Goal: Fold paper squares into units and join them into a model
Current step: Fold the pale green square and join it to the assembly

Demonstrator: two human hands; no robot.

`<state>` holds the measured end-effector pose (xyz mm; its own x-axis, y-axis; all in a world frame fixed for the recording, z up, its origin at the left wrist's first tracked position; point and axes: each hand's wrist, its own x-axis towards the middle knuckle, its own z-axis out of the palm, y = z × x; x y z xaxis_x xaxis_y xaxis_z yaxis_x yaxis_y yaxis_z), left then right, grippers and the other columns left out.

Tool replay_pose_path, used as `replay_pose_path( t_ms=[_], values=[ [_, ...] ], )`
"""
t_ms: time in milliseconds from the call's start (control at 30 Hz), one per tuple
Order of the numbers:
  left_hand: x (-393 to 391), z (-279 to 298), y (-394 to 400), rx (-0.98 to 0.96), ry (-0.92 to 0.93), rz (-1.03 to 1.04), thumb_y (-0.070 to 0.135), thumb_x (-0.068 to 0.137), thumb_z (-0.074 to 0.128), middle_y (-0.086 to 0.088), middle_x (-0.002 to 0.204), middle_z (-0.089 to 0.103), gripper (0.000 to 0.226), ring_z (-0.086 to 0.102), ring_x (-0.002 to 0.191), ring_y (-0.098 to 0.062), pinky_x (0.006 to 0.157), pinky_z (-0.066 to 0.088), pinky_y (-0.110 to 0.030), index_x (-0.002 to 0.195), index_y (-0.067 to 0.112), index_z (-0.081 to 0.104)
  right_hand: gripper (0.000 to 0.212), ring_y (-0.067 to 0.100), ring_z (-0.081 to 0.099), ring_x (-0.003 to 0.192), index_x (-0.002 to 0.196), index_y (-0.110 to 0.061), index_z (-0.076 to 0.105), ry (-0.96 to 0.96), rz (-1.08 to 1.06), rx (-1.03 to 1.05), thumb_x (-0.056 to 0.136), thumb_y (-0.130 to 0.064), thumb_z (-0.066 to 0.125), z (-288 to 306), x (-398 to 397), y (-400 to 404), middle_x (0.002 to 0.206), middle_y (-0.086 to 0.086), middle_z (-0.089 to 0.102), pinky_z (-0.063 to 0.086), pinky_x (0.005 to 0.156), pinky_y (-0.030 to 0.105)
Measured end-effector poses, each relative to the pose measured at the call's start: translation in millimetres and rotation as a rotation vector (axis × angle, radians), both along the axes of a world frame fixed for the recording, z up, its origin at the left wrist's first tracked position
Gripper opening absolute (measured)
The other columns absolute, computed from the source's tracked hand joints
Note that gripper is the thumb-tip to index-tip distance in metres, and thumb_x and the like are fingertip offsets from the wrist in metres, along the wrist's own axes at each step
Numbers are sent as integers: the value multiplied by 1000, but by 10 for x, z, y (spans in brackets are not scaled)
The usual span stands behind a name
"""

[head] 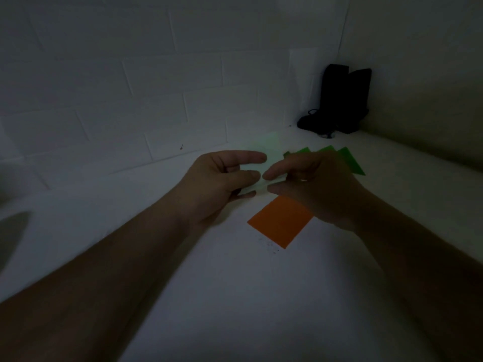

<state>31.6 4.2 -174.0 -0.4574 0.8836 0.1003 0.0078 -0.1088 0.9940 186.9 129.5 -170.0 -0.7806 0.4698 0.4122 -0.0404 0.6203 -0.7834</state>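
A pale green paper square (271,150) is held up between both hands above the white table. My left hand (222,181) pinches its left edge between thumb and fingers. My right hand (313,184) pinches its right edge and wears a ring. An orange paper square (281,222) lies flat on the table just below my right hand. Behind my right hand, several bright green paper pieces (347,159) lie fanned on the table, partly hidden by the hand.
A dark object (339,100) with a cord stands in the back right corner against the white brick wall (130,74). The white table (235,296) stretches toward me between my forearms. The scene is dim.
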Motion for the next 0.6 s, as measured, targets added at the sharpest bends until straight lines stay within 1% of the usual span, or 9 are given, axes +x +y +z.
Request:
replay_pose_path(
  t_ms=[33, 67, 133, 200, 300, 367, 433, 533, 600],
  values=[
    [-1, -7, 5, 10, 0, 2, -6, 93, 63, -8, 66, 48, 29, 55, 77, -28, 79, 61, -27, 108, 15, 77, 26, -1, 70, 82, 82, -36, 76, 18, 0, -3, 81, -11, 81, 17, 7, -10, 80, -22, 73, 53, 74, 12],
    [-1, -7, 7, 22, -4, -2, -7, 92, 64, -11, 72, 48, 30, 55, 83, -30, 78, 60, -26, 108, 14, 77, 22, -1, 70, 80, 83, -32, 76, 41, 8, -6, 82, -10, 80, 29, 14, -8, 79, -20, 74, 52, 75, 10],
    [5, 2, 1, 40, -28, -16, -10, 90, 65, -17, 95, 65, 31, 65, 94, -29, 76, 59, -23, 108, 14, 76, 18, 0, 72, 78, 85, -25, 76, 86, 20, -39, 82, -8, 79, 38, 25, 5, 79, -16, 75, 54, 75, 12],
    [21, 17, -8, 57, -63, -26, -10, 86, 68, -13, 109, 75, 31, 74, 98, -23, 77, 59, -23, 107, 12, 75, 18, 5, 74, 82, 85, -25, 75, 119, -21, -104, 82, -8, 79, 26, 10, 14, 83, -10, 77, 58, 75, 19],
    [38, 22, -9, 90, -101, -29, -7, 82, 70, -18, 111, 75, 31, 76, 92, -23, 77, 60, -26, 110, 6, 72, 16, 12, 75, 80, 86, -21, 74, 161, -68, -201, 83, -6, 79, 4, -15, 35, 83, -1, 77, 60, 74, 24],
    [38, 13, -6, 109, -105, -33, -11, 87, 66, -23, 114, 73, 32, 76, 93, -25, 79, 61, -27, 117, 1, 69, 16, 11, 74, 77, 89, -17, 73, 177, -62, -234, 84, -3, 77, 11, -20, 34, 81, -2, 77, 58, 71, 22],
    [38, 6, -4, 123, -89, -42, -13, 90, 64, -22, 118, 72, 34, 75, 101, -28, 83, 61, -30, 120, 2, 68, 17, 11, 73, 75, 92, -16, 71, 183, -74, -228, 84, -1, 77, 11, -30, 19, 79, -4, 76, 58, 67, 22],
    [46, 15, -7, 144, -93, -64, -18, 90, 59, -14, 115, 75, 39, 74, 105, -30, 84, 62, -32, 118, 7, 69, 23, 19, 72, 70, 95, -15, 65, 195, -133, -183, 83, 0, 78, 2, -41, 2, 78, 3, 74, 62, 61, 32],
    [51, 25, -12, 142, -107, -87, -23, 89, 55, -14, 116, 75, 45, 74, 105, -32, 85, 62, -33, 120, 7, 67, 30, 28, 71, 71, 97, -17, 58, 193, -143, -192, 83, 1, 77, 9, -34, 8, 79, 11, 72, 62, 63, 39]
  ],
)
